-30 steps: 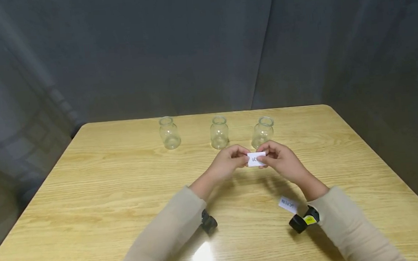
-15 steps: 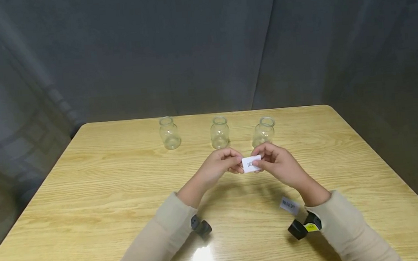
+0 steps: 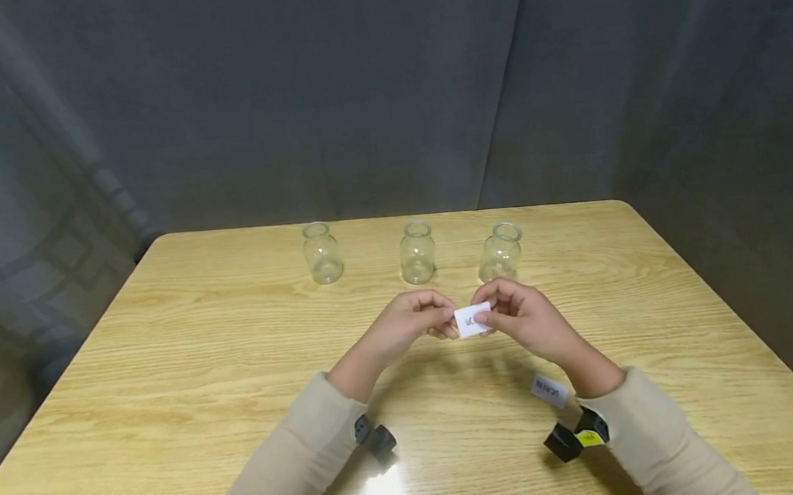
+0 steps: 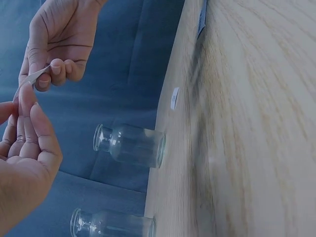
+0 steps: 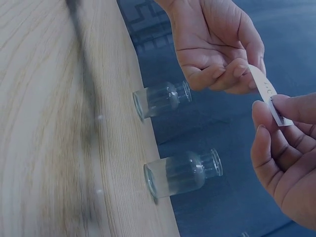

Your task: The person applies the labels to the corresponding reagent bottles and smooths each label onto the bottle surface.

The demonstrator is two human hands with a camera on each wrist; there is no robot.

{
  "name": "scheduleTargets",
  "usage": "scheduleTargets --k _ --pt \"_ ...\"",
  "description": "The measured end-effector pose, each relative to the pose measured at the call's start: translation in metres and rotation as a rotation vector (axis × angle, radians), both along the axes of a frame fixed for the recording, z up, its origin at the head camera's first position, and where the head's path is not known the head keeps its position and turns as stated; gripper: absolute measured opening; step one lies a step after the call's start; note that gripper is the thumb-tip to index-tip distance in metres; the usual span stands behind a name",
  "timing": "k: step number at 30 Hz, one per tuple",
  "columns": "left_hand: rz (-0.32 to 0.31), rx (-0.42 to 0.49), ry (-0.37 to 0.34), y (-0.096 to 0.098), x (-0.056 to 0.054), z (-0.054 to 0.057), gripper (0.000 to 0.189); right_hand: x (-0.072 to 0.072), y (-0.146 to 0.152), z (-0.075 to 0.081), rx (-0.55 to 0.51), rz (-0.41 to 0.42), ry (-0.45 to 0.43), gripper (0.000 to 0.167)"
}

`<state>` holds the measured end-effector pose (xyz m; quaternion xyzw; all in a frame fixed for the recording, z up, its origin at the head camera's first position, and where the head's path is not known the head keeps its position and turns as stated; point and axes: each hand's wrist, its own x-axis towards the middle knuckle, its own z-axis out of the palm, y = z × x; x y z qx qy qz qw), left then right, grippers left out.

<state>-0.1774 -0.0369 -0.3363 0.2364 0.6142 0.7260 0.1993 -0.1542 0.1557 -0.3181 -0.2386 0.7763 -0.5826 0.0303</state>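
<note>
A small white paper label (image 3: pixel 468 321) with dark lettering is held above the table, in front of the jars. My left hand (image 3: pixel 403 326) pinches its left end, and my right hand (image 3: pixel 524 321) grips the other end with the thumb over its face. The left wrist view shows the label (image 4: pixel 33 77) edge-on between both hands; in the right wrist view it looks slightly bent. Three clear glass jars stand in a row at the back: left (image 3: pixel 322 255), middle (image 3: pixel 417 253) and right (image 3: pixel 500 253). The right hand partly covers the right jar's base.
Another lettered label (image 3: pixel 550 391) lies on the wooden table (image 3: pixel 202 356) beside my right wrist. A further small white label (image 4: pixel 175 98) shows on the table in the left wrist view. A dark curtain (image 3: pixel 356 95) hangs behind the table.
Both hands have drifted left and toward me with the label, which has tilted slightly. The jars and the label on the table have stayed in place.
</note>
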Motion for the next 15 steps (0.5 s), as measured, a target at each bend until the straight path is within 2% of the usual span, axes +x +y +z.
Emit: scheduleTargets --k 15 --pt "-0.008 -0.003 -0.015 -0.0081 0.0021 -0.0032 0.017 -0.0002 -0.0075 -0.0042 0.002 -0.014 -0.039 0.013"
